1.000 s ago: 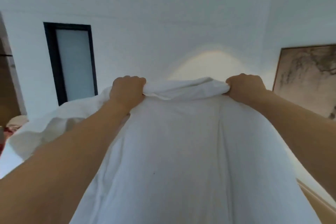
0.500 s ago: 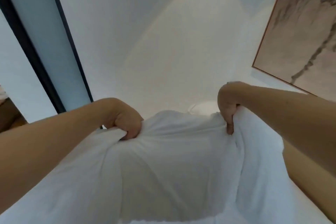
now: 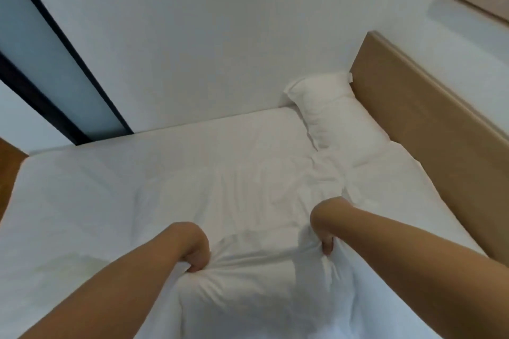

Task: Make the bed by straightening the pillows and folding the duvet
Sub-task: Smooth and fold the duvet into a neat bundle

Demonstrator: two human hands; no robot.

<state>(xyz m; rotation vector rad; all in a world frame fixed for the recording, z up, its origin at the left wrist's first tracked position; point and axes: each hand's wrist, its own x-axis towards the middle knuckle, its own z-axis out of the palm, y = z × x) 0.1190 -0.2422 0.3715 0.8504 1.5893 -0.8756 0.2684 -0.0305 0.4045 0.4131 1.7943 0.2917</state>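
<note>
You have the duvet (image 3: 261, 278) by its near part, at the near edge of the bed (image 3: 82, 201). Your left hand (image 3: 194, 252) is curled tight into a bunch of the cloth, and your right hand (image 3: 325, 231) pinches another bunch just beside it, fingers closed round the fabric. Between your fists the cloth is gathered and creased, and it hangs down towards you out of view.

By my judgement the job is at an early-to-middle stage: the duvet is not yet folded into any neat shape, and most of the mattress lies bare under a rumpled white sheet. One pillow (image 3: 333, 115) sits at the far corner against the headboard (image 3: 429, 129), puffed and lying roughly straight along it. Whether a second pillow exists cannot be told.

The duvet looks soft, thin, plain white and heavily wrinkled.
</note>
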